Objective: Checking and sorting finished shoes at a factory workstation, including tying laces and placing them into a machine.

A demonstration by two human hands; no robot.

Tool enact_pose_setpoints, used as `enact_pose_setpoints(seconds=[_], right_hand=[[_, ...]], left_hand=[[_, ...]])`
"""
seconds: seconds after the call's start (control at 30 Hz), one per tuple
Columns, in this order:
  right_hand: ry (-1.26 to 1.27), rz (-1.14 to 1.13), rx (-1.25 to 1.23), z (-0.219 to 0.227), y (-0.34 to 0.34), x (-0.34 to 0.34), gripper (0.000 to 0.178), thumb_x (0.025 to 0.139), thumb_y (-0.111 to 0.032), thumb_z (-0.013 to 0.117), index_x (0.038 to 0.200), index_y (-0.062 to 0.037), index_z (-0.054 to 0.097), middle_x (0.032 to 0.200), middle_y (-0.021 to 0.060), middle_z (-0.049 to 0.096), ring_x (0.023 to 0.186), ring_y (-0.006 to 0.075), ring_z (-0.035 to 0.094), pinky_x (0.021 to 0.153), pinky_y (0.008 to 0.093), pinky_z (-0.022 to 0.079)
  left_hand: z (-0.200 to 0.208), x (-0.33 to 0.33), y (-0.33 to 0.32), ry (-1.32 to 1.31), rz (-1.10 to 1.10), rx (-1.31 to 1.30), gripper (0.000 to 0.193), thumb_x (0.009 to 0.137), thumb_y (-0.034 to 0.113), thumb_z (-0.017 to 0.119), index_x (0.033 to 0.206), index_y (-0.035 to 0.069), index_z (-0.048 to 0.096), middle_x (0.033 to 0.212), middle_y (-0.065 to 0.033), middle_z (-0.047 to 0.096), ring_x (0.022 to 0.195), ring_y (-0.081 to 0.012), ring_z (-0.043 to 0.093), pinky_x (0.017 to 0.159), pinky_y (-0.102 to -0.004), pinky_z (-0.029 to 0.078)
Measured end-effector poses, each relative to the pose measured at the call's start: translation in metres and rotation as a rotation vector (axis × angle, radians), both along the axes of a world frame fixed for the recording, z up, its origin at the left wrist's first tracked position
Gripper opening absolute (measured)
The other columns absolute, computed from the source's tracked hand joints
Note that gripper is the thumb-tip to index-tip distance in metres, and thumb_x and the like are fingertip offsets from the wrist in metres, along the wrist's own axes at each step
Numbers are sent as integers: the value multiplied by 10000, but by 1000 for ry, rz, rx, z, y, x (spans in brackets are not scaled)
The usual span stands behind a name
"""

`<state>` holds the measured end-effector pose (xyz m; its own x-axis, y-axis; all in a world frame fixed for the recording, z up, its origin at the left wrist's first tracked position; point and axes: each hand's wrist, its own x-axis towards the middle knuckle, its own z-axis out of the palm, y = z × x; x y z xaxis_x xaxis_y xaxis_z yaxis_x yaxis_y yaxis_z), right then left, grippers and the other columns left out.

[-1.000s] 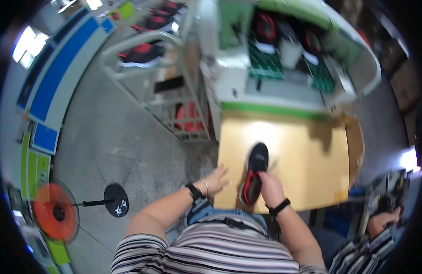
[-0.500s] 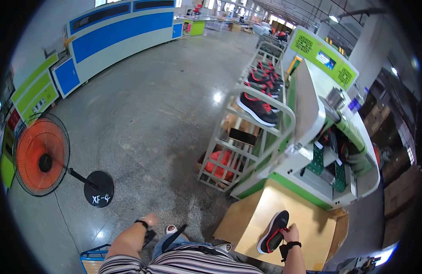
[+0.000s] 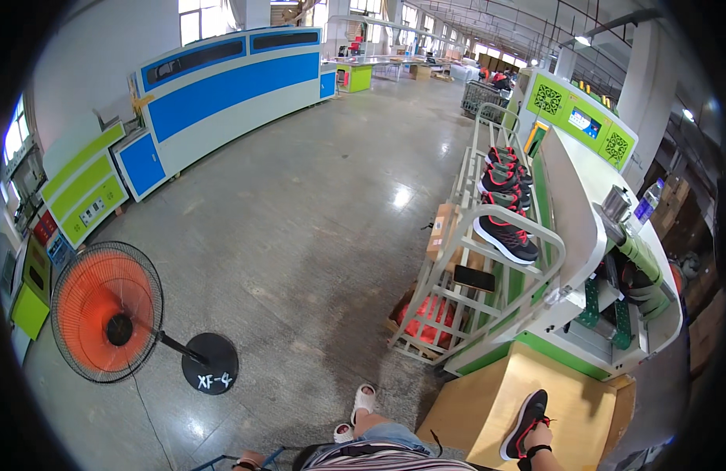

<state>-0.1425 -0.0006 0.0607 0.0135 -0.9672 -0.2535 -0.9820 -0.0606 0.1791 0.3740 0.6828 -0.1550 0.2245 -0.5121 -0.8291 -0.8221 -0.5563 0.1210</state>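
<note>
A black sneaker with red trim and a white sole (image 3: 525,418) rests on the light wooden board (image 3: 567,385) at the lower right. My right hand (image 3: 541,436) is on the shoe's upper near the opening, its fingers closed on it and partly hidden by the shoe. At the bottom edge, my left hand (image 3: 251,458) shows only in part, beside a blue metal frame (image 3: 278,455). Its fingers are too cut off to read.
A white rack (image 3: 457,314) carries several similar sneakers (image 3: 504,235), with a phone (image 3: 474,278) and a red bag (image 3: 427,320) lower down. Beside it stands a green-and-white machine (image 3: 567,196). An orange fan (image 3: 107,314) stands left, a blue-and-white machine (image 3: 237,86) behind.
My view has tilted up and turned left, so the surroundings sit lower and further right. My left hand has drawn back to the bottom edge; my right hand stays at the sneaker.
</note>
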Motion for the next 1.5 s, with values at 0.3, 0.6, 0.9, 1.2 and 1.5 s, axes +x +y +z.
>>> enact_pose_setpoints(seconds=[0.3, 0.6, 0.9, 1.2, 1.5], right_hand=[[235, -127, 277, 60, -23, 69, 373, 926, -223, 633, 1227, -11, 689, 1253, 224, 677, 1182, 353, 651, 970, 428, 532], [307, -39, 567, 59, -54, 170, 362, 956, -247, 592, 1244, -46, 681, 1261, 223, 671, 1183, 351, 644, 977, 437, 519], [70, 166, 652, 3, -108, 311, 355, 987, -272, 551, 1261, -82, 673, 1268, 221, 664, 1184, 348, 637, 985, 446, 506], [459, 835, 324, -101, -107, 304, 352, 1017, -296, 511, 1278, -117, 664, 1276, 220, 658, 1185, 345, 630, 992, 455, 492], [-427, -73, 525, -64, 22, 597, 405, 1044, -286, 451, 1306, -36, 632, 1321, 222, 627, 1253, 386, 560, 1022, 442, 458]], left_hand=[[-42, 72, -113, 213, 726, -123, 407, 970, 399, 520, 1215, 136, 712, 1245, -184, 686, 1166, -351, 649, 1004, -461, 501], [-26, 271, -242, 147, 250, 132, 379, 966, 301, 504, 1197, 89, 717, 1248, -196, 681, 1200, -363, 631, 999, -476, 499], [-5, 396, -330, 69, 949, -345, 393, 925, 352, 540, 1108, 68, 743, 1173, -175, 714, 1075, -391, 671, 926, -468, 526], [-96, 528, -435, 275, 339, -108, 493, 956, 400, 492, 1190, 32, 720, 1264, -215, 675, 1195, -379, 633, 970, -487, 495], [-3, 809, -385, -118, 525, -257, 323, 980, 236, 548, 1130, 30, 746, 1221, -198, 694, 1120, -367, 663, 950, -475, 531]])
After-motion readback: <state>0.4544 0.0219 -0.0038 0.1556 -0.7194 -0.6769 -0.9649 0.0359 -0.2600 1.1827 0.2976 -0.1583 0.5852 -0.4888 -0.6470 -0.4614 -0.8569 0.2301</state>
